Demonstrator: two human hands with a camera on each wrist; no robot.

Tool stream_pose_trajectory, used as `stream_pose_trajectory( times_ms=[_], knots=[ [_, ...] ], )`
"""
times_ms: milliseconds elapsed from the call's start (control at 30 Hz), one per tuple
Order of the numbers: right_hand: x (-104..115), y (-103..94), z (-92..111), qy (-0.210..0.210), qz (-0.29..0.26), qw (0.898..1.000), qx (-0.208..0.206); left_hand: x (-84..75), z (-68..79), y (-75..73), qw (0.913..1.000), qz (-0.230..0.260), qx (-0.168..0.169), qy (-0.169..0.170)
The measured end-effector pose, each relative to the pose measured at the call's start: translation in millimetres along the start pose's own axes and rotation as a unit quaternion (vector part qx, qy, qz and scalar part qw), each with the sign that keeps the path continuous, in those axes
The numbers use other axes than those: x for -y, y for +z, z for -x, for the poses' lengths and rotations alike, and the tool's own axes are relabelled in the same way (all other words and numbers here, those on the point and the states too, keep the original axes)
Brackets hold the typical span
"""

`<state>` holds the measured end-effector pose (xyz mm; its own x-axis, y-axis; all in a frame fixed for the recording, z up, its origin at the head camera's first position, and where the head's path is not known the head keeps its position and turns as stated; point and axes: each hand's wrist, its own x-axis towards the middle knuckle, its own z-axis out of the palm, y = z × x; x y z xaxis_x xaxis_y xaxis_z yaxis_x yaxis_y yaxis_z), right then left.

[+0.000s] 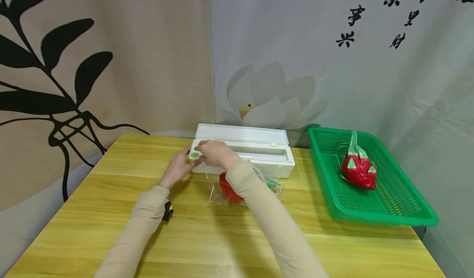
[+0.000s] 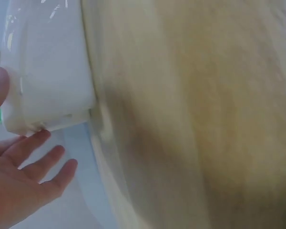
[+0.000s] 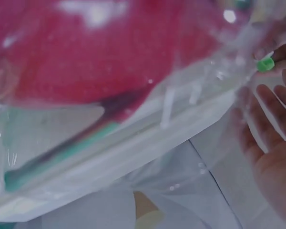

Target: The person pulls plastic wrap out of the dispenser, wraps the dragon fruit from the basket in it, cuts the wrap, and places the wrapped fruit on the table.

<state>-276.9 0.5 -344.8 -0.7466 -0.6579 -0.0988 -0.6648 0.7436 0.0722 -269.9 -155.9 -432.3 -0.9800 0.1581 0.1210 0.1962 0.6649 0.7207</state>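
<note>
A long white plastic-wrap dispenser (image 1: pixel 255 169) stands near the table's back edge, its lid (image 1: pixel 242 134) raised and a pale roll (image 1: pixel 259 156) lying inside. My left hand (image 1: pixel 176 169) grips its left end; in the left wrist view the thumb is on one side of the corner and the fingertips (image 2: pixel 40 136) are at the end. My right hand (image 1: pixel 216 152) reaches over the same end and pinches a small green slider (image 3: pixel 265 64). Under the right forearm lies a red and green dragon fruit (image 1: pixel 227 189) in clear plastic film (image 1: pixel 214 191), partly hidden by the sleeve.
To the right, a green basket (image 1: pixel 333 204) overhangs the table's right edge and holds another dragon fruit (image 1: pixel 359 171). A printed curtain (image 1: pixel 177 64) hangs behind the wooden table (image 1: pixel 200 237). On the left wrist is a black band (image 1: pixel 168 211).
</note>
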Motion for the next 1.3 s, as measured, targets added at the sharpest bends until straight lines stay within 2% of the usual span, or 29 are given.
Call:
stream_pose_trajectory(
  times_ms=[300,533,800,1067,1300],
  knots=[
    [3.8,11.0,-4.5,0.001,0.038,0.999,0.029,11.4,-2.2,4.0,0.9997,-0.004,-0.023,0.012],
    [2.6,15.6,-6.7,-0.012,0.063,0.998,0.014,13.0,-2.9,4.4,0.9992,-0.012,-0.034,0.017],
    [1.4,14.7,-7.1,-0.007,0.057,0.998,0.030,12.4,-3.8,2.6,0.9976,-0.045,-0.041,0.032],
    [-3.2,14.6,-6.2,-0.017,0.040,0.999,0.023,12.6,-5.3,2.2,0.9974,-0.053,-0.040,0.030],
    [-2.7,11.2,-3.3,-0.003,0.028,0.999,0.037,15.5,-6.9,0.7,0.9961,-0.076,-0.039,0.023]
  ],
)
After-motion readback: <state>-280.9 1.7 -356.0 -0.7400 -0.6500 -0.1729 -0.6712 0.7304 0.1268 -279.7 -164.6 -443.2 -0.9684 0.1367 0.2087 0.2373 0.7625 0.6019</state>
